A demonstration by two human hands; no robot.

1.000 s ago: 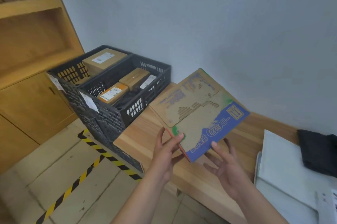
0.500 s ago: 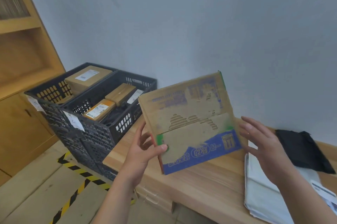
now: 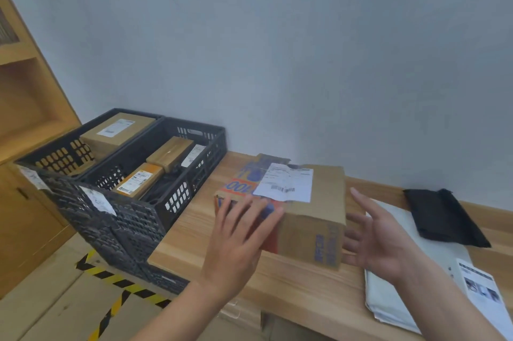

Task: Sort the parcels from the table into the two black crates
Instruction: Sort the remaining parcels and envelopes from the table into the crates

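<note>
A worn cardboard box point(image 3: 313, 218) with blue and orange print and a white shipping label lies flat on the wooden table point(image 3: 194, 232). My left hand point(image 3: 238, 235) rests with straight fingers against the box's near left corner. My right hand point(image 3: 374, 238) is spread open just right of the box, its fingers close to the box's side. Two black crates stand left of the table: the far crate point(image 3: 52, 154) holds one large brown parcel, the near crate point(image 3: 133, 229) holds several small parcels.
White and grey mailer bags point(image 3: 433, 279) lie on the table at the right, with a black pouch point(image 3: 444, 218) behind them. A wooden cabinet point(image 3: 25, 124) stands at the far left. Yellow-black tape point(image 3: 111, 279) marks the floor below the crates.
The box was held up tilted in my left hand; it now lies flat on the table, label up. Both hands have let go and are spread at its sides.
</note>
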